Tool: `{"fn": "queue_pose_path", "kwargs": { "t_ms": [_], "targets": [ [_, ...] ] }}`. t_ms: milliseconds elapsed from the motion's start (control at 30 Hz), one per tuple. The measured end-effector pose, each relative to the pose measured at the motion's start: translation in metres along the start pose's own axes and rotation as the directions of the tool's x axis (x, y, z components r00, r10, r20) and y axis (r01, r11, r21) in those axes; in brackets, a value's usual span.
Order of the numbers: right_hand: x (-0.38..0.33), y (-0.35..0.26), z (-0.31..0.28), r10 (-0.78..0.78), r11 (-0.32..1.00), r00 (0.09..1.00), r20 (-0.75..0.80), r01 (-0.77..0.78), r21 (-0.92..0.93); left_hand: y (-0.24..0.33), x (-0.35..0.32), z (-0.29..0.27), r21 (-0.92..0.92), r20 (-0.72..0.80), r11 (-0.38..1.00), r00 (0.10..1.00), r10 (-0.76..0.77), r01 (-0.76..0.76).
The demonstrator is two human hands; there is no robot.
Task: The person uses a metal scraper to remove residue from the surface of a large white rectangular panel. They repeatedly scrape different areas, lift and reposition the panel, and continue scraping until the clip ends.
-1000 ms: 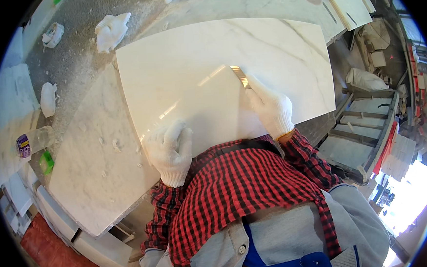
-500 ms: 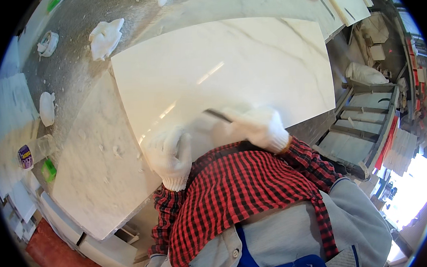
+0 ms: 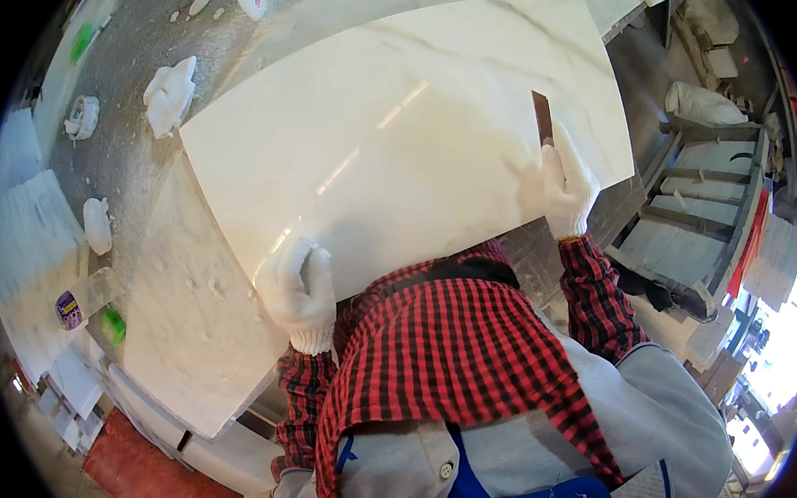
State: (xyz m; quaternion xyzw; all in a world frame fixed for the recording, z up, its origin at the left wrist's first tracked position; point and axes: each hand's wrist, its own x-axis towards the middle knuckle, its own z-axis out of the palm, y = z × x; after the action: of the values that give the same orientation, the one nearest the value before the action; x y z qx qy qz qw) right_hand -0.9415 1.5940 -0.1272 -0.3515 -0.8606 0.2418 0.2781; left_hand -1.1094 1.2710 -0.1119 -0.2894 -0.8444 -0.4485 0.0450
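A large glossy white slab with grey veins (image 3: 411,148) lies flat in front of me, tilted a little in the view. My left hand (image 3: 296,292), in a white knitted glove, is at the slab's near left corner with its fingers curled at the edge. Its fingertips are partly hidden. My right hand (image 3: 570,184), gloved too, rests over the slab's right part and grips a thin, flat brown strip (image 3: 542,114). The strip points away from me, and its lower end is covered by the fingers.
Under the slab's left side lies a dusty marble sheet (image 3: 201,298). On the grey worktop (image 3: 128,156) are a crumpled white cloth (image 3: 170,94), a tape roll (image 3: 83,118) and a clear bottle with purple label (image 3: 69,310). A metal rack (image 3: 701,203) stands at the right.
My right hand has moved right and away from my body with the brown strip, from near my chest to the slab's right part. My left hand stays at the near left corner.
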Motion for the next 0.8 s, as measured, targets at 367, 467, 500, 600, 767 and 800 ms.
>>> {"fn": "queue_pose_path", "kwargs": {
  "t_ms": [367,467,500,600,767,800],
  "targets": [
    [-0.022,0.034,-0.004,0.065,0.994,0.997,-0.030,-0.062,0.092,0.060,0.026,0.026,-0.117,0.180,0.944,0.928,0.325,-0.308],
    [-0.025,0.037,-0.003,0.120,0.986,0.993,-0.009,-0.118,0.115,0.073,0.036,0.037,-0.161,0.345,0.903,0.835,0.429,-0.398],
    [-0.025,0.038,-0.003,0.126,0.985,0.992,-0.007,-0.124,0.121,0.076,0.042,0.042,-0.164,0.404,0.890,0.794,0.454,-0.425],
    [-0.026,0.041,-0.004,0.122,0.988,0.992,-0.014,-0.120,0.095,0.093,0.050,0.048,-0.100,0.524,0.884,0.732,0.437,-0.456],
    [-0.022,0.047,-0.008,0.097,0.992,0.995,-0.030,-0.094,0.082,0.107,0.061,0.062,-0.009,0.642,0.888,0.679,0.357,-0.459],
    [-0.021,0.049,-0.009,0.091,0.992,0.995,-0.034,-0.087,0.088,0.108,0.062,0.066,0.000,0.645,0.889,0.679,0.350,-0.458]
  ]
}}
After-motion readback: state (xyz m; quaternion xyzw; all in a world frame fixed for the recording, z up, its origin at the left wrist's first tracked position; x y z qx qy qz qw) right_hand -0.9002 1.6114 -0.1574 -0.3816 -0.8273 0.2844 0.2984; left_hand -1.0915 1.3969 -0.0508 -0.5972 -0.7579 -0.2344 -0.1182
